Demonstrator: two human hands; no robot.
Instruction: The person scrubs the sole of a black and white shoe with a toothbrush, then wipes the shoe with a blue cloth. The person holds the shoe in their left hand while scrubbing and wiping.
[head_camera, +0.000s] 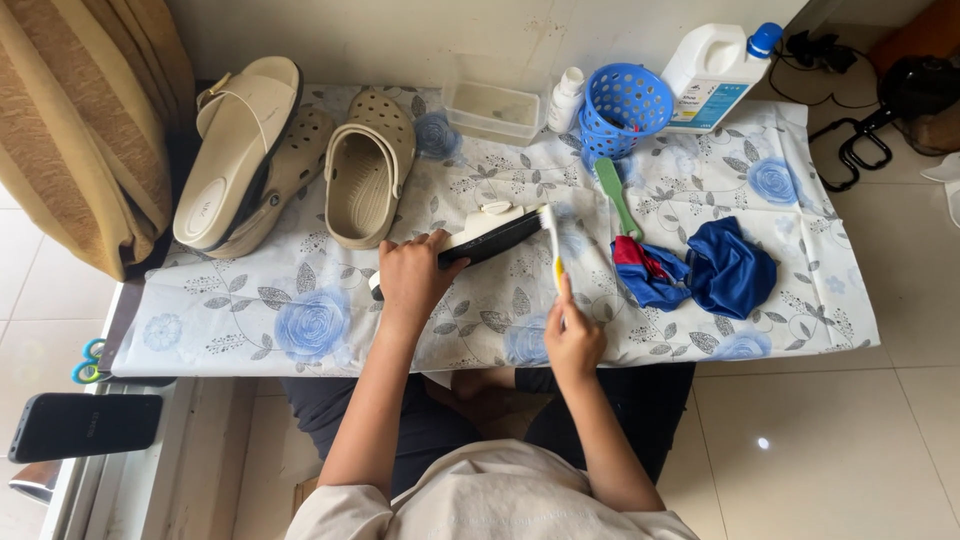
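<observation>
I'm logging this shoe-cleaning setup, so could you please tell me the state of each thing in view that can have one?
Sandal: on its side, pinned by the left hand.
Toothbrush: held in the right hand, bristles at the sandal's end.
Clogs: lying sole down, unworn.
Jug: upright, blue cap on.
Blue basket: tipped toward the camera.
Blue cloth: crumpled.
Clear tub: upright, lidless.

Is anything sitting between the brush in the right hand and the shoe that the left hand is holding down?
Nothing visible. The right hand holds the yellow-handled toothbrush, bristles right at the end of the white black-soled shoe under the left hand. The blue cloth lies off to the side.
</observation>
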